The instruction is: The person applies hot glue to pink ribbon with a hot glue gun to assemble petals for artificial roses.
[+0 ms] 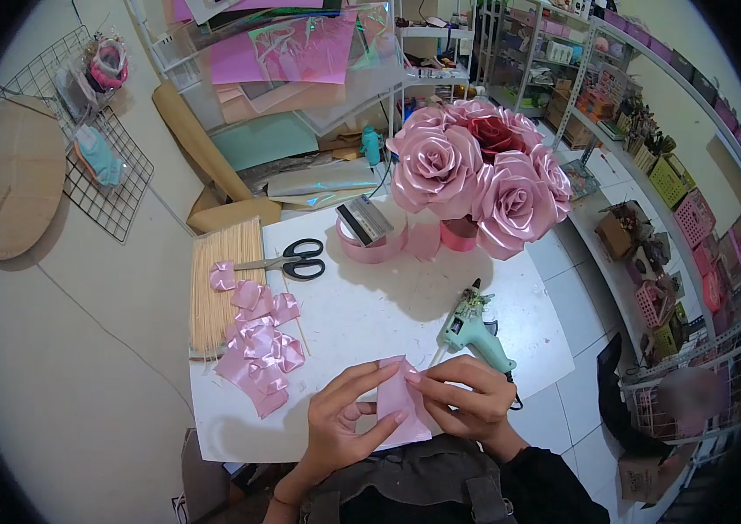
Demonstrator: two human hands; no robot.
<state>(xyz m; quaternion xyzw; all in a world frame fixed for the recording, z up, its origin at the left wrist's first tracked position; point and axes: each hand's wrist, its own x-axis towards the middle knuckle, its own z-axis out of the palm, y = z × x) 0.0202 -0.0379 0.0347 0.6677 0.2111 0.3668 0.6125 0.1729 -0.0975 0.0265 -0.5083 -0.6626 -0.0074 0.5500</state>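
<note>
A piece of pink satin ribbon (403, 414) is held between my two hands at the table's near edge. My left hand (344, 412) grips its left side, thumb across the front and fingertips at the top corner. With its fingertips, my right hand (467, 393) pinches the upper right corner. Just beyond the right hand lies a mint-green glue gun (478, 332), its nozzle pointing away from me. Left of my hands, cut pink ribbon pieces (259, 345) form a loose pile, partly over a bundle of thin wooden sticks (204, 288).
Black-handled scissors (302, 259) lie near the sticks on the white table (370, 327). Behind are a pink ribbon roll (372, 247) with a small box (364, 220) on it and a bouquet of large satin roses (510, 166). Shelves (641, 183) with baskets line the right side.
</note>
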